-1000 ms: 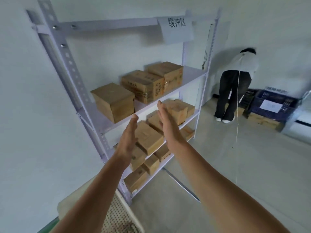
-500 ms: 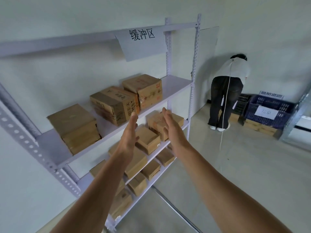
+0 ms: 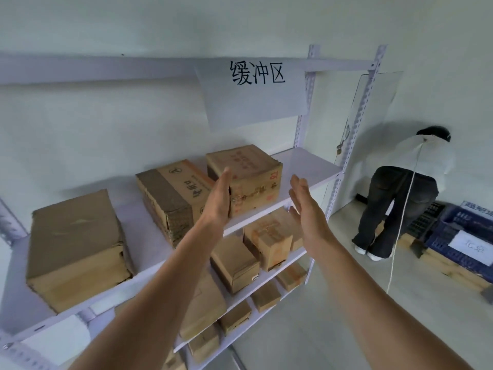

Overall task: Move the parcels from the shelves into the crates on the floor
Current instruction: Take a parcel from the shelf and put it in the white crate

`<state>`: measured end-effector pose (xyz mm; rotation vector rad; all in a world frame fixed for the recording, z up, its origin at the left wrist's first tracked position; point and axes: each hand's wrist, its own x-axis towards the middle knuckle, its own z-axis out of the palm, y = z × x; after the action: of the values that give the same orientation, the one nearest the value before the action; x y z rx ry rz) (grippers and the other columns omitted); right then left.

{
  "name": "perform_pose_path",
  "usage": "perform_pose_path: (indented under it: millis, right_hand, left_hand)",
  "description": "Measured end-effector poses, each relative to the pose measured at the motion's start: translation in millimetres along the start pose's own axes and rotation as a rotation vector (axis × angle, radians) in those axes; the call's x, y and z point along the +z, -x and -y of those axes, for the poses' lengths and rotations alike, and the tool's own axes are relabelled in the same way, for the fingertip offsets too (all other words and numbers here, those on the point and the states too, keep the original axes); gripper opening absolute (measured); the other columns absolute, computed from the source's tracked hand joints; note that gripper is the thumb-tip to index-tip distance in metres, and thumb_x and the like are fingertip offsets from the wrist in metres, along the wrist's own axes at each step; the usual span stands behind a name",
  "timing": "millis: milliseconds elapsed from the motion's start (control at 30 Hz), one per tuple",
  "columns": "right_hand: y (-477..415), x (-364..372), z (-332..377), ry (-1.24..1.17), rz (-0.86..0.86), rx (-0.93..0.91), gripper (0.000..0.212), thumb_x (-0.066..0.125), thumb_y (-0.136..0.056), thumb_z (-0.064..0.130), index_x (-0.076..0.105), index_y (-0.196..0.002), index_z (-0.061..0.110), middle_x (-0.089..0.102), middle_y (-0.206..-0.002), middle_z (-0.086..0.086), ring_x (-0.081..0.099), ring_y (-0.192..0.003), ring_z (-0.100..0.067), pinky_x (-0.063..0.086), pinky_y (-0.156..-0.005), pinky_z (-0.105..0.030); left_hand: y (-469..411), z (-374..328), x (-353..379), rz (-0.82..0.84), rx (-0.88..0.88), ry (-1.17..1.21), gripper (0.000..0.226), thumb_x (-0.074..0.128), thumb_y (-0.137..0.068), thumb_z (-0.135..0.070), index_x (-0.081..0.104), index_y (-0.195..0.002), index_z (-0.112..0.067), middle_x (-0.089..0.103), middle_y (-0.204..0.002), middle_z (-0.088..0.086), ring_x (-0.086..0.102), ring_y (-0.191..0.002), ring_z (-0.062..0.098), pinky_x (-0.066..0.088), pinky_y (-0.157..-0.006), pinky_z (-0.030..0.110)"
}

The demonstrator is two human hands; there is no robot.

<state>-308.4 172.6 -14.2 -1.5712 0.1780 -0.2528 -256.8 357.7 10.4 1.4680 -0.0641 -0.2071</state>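
Parcel [image 3: 240,161] on shelf [image 3: 306,164]: stiff cardboard, likely moderately heavy; take opposite sides, low. Left hand [image 3: 217,201], right hand [image 3: 306,206] flank it, fingers [image 3: 224,181] straight, holding nothing.

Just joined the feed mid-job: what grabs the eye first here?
Two open hands, left hand and right hand, reach toward the printed parcel at the right end of the upper shelf. Above it hangs a white paper sign; at far right a person bends beside a blue crate.
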Motion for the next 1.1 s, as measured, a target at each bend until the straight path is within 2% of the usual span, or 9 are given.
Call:
perform_pose_path:
  millis: [133, 167, 233, 333, 567, 833, 900, 967, 1100]
  right_hand:
    - [-47.7, -5.5, 6.2, 0.018, 0.055, -0.001, 0.041, 0.022, -0.108, 0.067, 0.049, -0.139, 0.065, 0.044, -0.141, 0.048, 0.034, -0.149, -0.002, 0.021, -0.128, -0.037]
    - [-59.2, -7.5, 6.2, 0.017, 0.064, 0.003, 0.042, 0.022, -0.108, 0.066, 0.049, -0.14, 0.063, 0.046, -0.143, 0.047, 0.035, -0.149, -0.002, 0.021, -0.127, -0.035]
    - [-88.3, -11.5, 5.1, 0.012, 0.084, 0.004, 0.058, 0.021, -0.109, 0.065, 0.034, -0.161, 0.045, 0.039, -0.16, 0.03, 0.037, -0.146, 0.006, 0.027, -0.121, -0.024]
    - [-130.3, -17.6, 1.3, 0.011, 0.14, 0.001, 0.064, 0.023, -0.108, 0.066, 0.027, -0.165, 0.039, 0.052, -0.132, 0.048, 0.052, -0.108, 0.027, 0.041, -0.082, 0.002]
    - [-249.5, -34.2, -15.3, 0.039, 0.226, 0.067, 0.072, 0.027, -0.103, 0.074, 0.029, -0.165, 0.038, 0.026, -0.174, 0.008, 0.027, -0.159, -0.02, 0.023, -0.109, -0.031]
    - [-343.7, -32.1, -38.1, 0.238, 0.523, 0.227, 0.095, 0.019, -0.093, 0.09, 0.029, -0.166, 0.031, 0.029, -0.174, -0.004, 0.027, -0.16, -0.027, 0.019, -0.131, -0.054]
    - [-351.7, -31.9, -40.6, 0.337, 0.637, 0.244, 0.101, 0.01, -0.081, 0.099, 0.046, -0.156, 0.041, 0.054, -0.156, -0.005, 0.04, -0.152, -0.032, 0.028, -0.126, -0.059]
    - [-358.1, -33.3, -41.1, 0.317, 0.738, 0.265, 0.104, 0.006, -0.081, 0.099, 0.07, -0.131, 0.035, 0.074, -0.108, 0.001, 0.064, -0.123, -0.03, 0.048, -0.109, -0.054]
    - [-365.5, -38.6, -38.5, 0.207, 0.812, 0.212, 0.083, 0.009, -0.088, 0.094, 0.07, -0.106, 0.04, 0.069, -0.068, 0.022, 0.066, -0.082, -0.006, 0.05, -0.084, -0.036]
  left_hand:
    - [-42.5, -10.2, -0.1, -0.048, -0.032, -0.001, 0.063, 0.04, -0.105, -0.071, 0.059, -0.149, -0.03, 0.081, -0.103, -0.014, 0.079, -0.083, -0.001, 0.063, -0.067, 0.024]
    - [-50.4, -11.8, 0.0, -0.051, -0.044, 0.008, 0.066, 0.04, -0.104, -0.073, 0.059, -0.149, -0.029, 0.081, -0.111, -0.01, 0.08, -0.09, 0.004, 0.064, -0.068, 0.027]
    - [-72.2, -11.3, 2.3, -0.076, -0.065, -0.013, 0.074, 0.04, -0.101, -0.078, 0.055, -0.155, -0.028, 0.069, -0.144, 0.003, 0.068, -0.129, 0.024, 0.055, -0.107, 0.05]
    - [-98.2, -12.2, 4.8, -0.138, -0.078, -0.095, 0.08, 0.038, -0.101, -0.08, 0.047, -0.161, -0.028, 0.052, -0.163, 0.007, 0.048, -0.15, 0.033, 0.028, -0.127, 0.062]
    - [-173.7, -7.8, 24.2, -0.375, -0.175, -0.251, 0.074, 0.035, -0.108, -0.068, 0.044, -0.163, -0.019, 0.041, -0.169, 0.013, 0.039, -0.156, 0.035, 0.025, -0.129, 0.059]
    - [-211.4, 0.5, 38.9, -0.672, -0.32, -0.143, 0.063, 0.045, -0.104, -0.07, 0.058, -0.135, -0.016, 0.058, -0.154, 0.021, 0.053, -0.143, 0.043, 0.036, -0.123, 0.062]
    - [-215.3, 2.5, 39.6, -0.671, -0.347, -0.079, 0.058, 0.043, -0.104, -0.072, 0.065, -0.105, -0.018, 0.078, -0.12, 0.017, 0.068, -0.124, 0.038, 0.044, -0.12, 0.058]
    - [-217.1, 3.0, 41.1, -0.697, -0.339, -0.025, 0.057, 0.046, -0.103, -0.071, 0.067, -0.098, -0.019, 0.081, -0.105, 0.016, 0.074, -0.111, 0.035, 0.05, -0.115, 0.055]
    - [-210.5, 4.1, 54.2, -0.727, -0.243, 0.029, 0.076, 0.05, -0.096, -0.079, 0.068, -0.133, -0.014, 0.065, -0.146, 0.021, 0.063, -0.135, 0.04, 0.045, -0.119, 0.059]
